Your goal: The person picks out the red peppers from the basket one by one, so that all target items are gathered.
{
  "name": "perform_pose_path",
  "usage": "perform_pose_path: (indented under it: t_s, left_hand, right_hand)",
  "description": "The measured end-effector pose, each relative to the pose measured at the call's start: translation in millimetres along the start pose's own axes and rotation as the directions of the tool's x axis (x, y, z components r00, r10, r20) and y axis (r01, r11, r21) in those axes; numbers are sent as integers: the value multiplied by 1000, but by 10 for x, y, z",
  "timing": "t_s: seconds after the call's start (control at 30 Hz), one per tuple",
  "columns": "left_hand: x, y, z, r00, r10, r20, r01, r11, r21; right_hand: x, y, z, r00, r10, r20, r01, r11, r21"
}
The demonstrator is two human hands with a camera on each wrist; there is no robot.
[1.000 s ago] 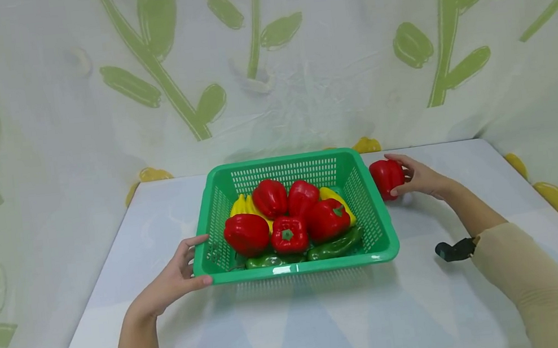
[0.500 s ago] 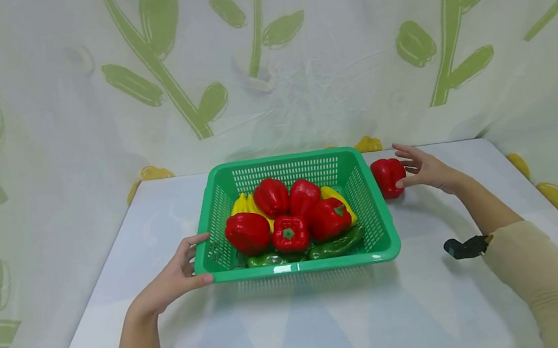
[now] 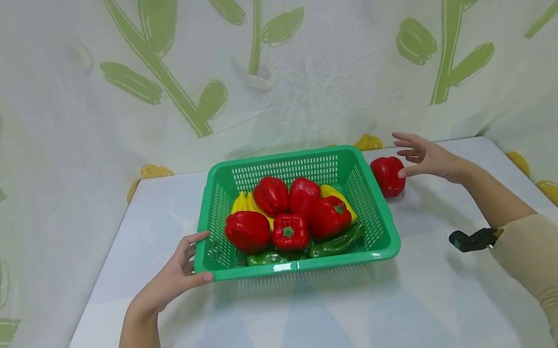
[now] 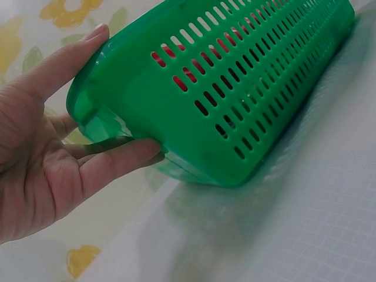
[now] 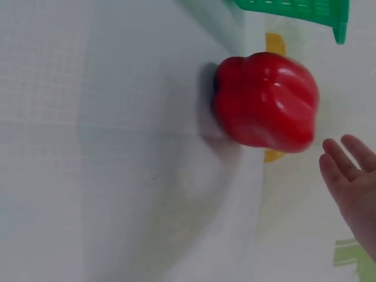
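Note:
A green plastic basket (image 3: 296, 266) stands mid-table, with several red bell peppers (image 3: 247, 232), yellow bananas (image 3: 241, 203) and green peppers (image 3: 336, 244) inside. My left hand (image 3: 169, 283) grips its near left corner. In the left wrist view the thumb (image 4: 70, 59) lies along the rim and the other fingers are against the end wall. Outside the basket, just right of it, one red bell pepper (image 3: 388, 177) rests on the table. My right hand (image 3: 429, 159) hovers to the right of that pepper, fingers loosely spread and holding nothing; the right wrist view shows a gap between them (image 5: 267, 103).
The white table (image 3: 294, 320) has a pale blue triangle pattern. Directly behind it hangs a pale curtain (image 3: 330, 78) printed with green stems and yellow flowers, which also encloses both sides.
My right hand has let go of the loose red bell pepper and drawn back up and to the right, fingers opening. The pepper, the basket and my left hand have stayed in place.

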State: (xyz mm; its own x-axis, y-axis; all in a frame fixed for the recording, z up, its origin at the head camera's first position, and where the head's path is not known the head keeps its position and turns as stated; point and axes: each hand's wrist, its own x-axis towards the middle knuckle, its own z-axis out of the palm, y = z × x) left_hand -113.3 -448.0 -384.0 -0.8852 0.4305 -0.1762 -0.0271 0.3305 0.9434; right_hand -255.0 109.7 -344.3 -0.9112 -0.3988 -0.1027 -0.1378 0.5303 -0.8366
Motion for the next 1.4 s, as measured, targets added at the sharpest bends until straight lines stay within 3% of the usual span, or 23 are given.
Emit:
perform_pose_path:
  t_s: [0.4,0.9,1.4]
  left_hand:
    - [0,-2,-1,1000,8,2,-8,1000,1]
    - [6,11,-2,1000,12,1,-12,1000,8]
    - [-9,-2,-1,1000,3,7,-3,1000,-7]
  right_hand:
    - [6,-355,-27,997,-68,45,71,996,-60]
    - [248,-827,58,978,-175,113,186,978,-99]
    - [431,-1149,299,938,-284,201,304,949,-79]
